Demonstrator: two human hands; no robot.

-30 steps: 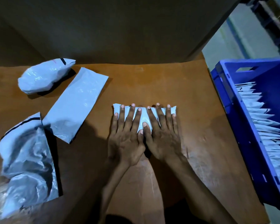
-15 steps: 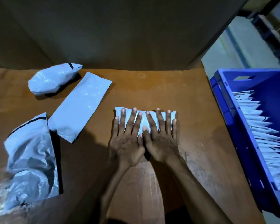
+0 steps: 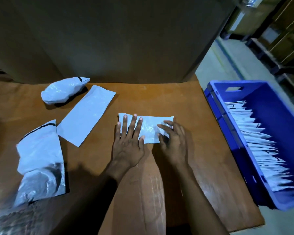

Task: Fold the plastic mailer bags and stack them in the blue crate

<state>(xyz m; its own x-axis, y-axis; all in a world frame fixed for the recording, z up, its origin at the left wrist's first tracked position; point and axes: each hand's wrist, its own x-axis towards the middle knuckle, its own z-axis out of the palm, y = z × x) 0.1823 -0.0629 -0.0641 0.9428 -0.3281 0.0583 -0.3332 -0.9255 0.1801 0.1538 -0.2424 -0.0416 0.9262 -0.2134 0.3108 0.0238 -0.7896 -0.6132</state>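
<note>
Two bare forearms (image 3: 109,192) end in the left hand (image 3: 127,146) and the right hand (image 3: 174,145) — fingernails (image 3: 125,116) cut short.

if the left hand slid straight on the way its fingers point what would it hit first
Beyond the folded mailer under the left hand lies bare table, so it would probably first meet the cardboard panel at the back. The flat mailer sits clear to the left.

The left hand (image 3: 128,143) lies flat, palm down, with straight fingers spread toward 12 o'clock, and presses on the bag (image 3: 149,128). At its 3 o'clock, the right hand (image 3: 174,141) pinches the bag's edge with bent fingers and thumb. The left forearm (image 3: 100,192) enters from 7 o'clock and the right forearm (image 3: 193,192) from 5 o'clock.
</note>
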